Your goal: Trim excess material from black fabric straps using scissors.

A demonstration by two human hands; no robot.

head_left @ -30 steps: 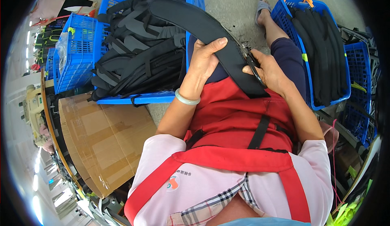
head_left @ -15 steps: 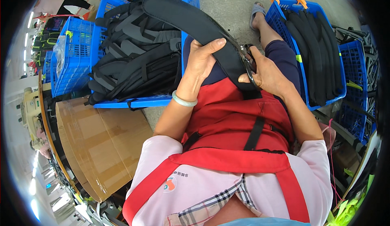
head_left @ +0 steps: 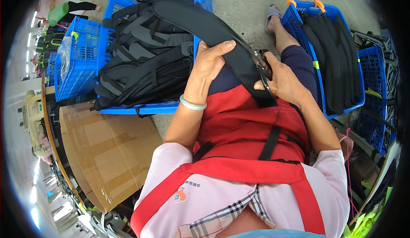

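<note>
Watching remotely, I see left hand clamped on long, curved black padded strap, thumb on top; strap's near end overlaps red cloth apron. Right hand fingers grip black-handled metal scissors against strap.

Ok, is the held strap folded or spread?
Spread: the strap runs in one long curve past the left hand down to the apron, no fold showing.

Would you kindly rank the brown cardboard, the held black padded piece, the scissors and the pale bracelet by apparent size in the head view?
Largest to smallest:
1. Brown cardboard
2. Black padded piece
3. Scissors, judged by the part showing
4. Pale bracelet
</note>
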